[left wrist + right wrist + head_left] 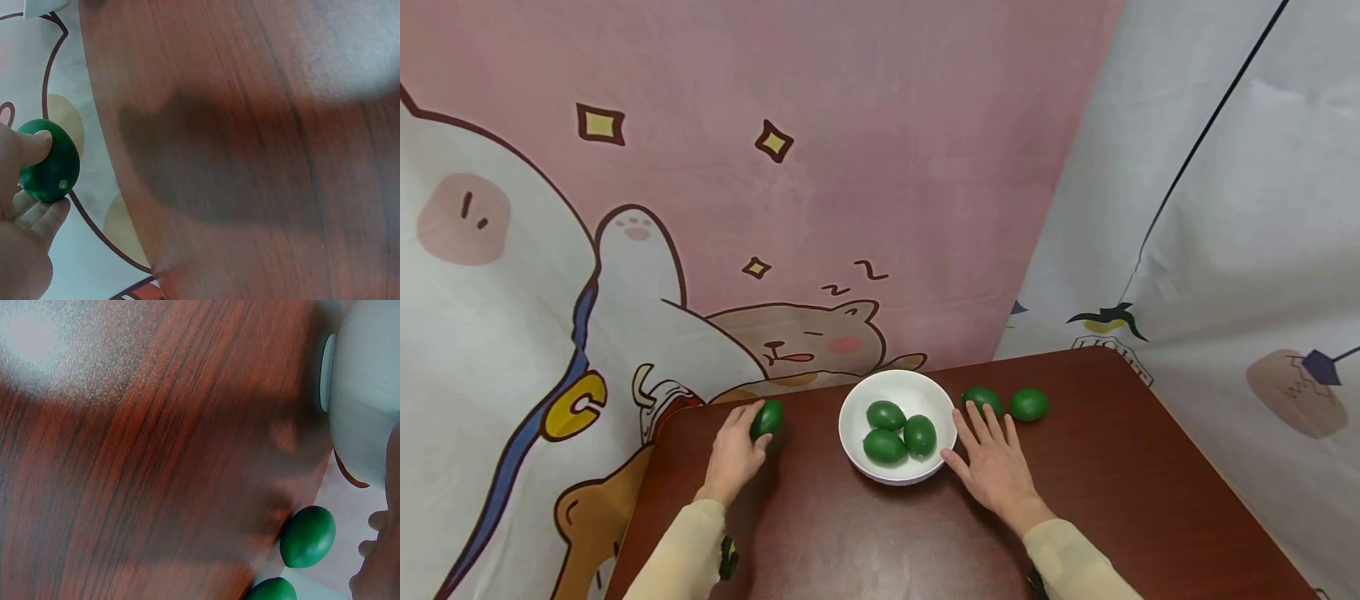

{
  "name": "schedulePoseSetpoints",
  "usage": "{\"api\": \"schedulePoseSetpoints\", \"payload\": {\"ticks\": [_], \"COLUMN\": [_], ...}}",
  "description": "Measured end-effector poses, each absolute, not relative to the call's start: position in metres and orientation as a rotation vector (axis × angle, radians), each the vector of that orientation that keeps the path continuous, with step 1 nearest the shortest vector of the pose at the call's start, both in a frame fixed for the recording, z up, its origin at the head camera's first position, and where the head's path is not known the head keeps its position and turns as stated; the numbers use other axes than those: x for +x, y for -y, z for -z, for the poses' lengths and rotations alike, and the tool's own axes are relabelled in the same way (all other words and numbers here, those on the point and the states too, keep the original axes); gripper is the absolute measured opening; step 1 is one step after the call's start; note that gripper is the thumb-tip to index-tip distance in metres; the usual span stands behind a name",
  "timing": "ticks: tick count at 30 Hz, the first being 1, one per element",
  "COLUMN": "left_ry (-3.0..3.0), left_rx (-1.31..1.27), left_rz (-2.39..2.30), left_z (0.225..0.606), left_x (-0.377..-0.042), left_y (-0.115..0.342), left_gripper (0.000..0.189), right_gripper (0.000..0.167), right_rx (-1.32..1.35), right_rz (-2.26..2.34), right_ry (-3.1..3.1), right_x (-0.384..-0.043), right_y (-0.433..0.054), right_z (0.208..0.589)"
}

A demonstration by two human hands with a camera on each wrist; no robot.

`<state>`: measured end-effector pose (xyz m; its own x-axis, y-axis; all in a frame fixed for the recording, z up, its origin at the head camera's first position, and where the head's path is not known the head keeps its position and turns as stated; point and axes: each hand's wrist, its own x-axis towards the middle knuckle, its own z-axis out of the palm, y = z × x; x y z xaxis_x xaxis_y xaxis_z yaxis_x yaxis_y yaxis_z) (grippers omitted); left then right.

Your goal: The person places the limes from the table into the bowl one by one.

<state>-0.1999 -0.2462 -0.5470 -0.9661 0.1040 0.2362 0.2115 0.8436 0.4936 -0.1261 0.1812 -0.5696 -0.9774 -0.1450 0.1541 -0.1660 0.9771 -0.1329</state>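
My left hand [735, 450] grips a green lime [767, 419] at the left of the table. In the left wrist view the thumb lies across that lime [59, 164], held off the wood. A white bowl [856, 461] stands near the back edge with three limes inside, one of them a lime [919, 435] on the right. Beside the bowl's right rim is my right hand [996, 473], fingers spread and holding nothing. Beyond its fingertips sits a lime [981, 398], partly covered by them. Another lime [1028, 405] lies just to its right.
The dark red wooden table [1120, 492] has its back edge close to a printed cloth [925, 183] with cartoon animals. A pale cloth [1232, 250] hangs along the right side. In the right wrist view the bowl's outer wall [369, 394] is close to the hand.
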Motion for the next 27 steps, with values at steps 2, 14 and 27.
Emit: {"api": "schedulePoseSetpoints", "payload": {"ticks": [2, 14, 27], "left_ry": [2.808, 2.791, 2.722], "left_rx": [-0.257, -0.313, -0.416], "left_rz": [0.789, 0.799, 0.802], "left_z": [0.545, 0.534, 0.517], "left_x": [-0.2, -0.198, -0.196], "left_y": [0.244, 0.228, 0.209], "left_gripper": [0.061, 0.061, 0.061], "right_gripper": [0.076, 0.077, 0.077], "right_rx": [0.235, 0.23, 0.229], "right_rz": [-0.218, -0.21, -0.209], "right_ry": [2.98, 2.988, 2.99], "right_x": [-0.126, -0.127, -0.127], "right_y": [-0.181, -0.181, -0.182], "right_z": [0.569, 0.57, 0.571]}}
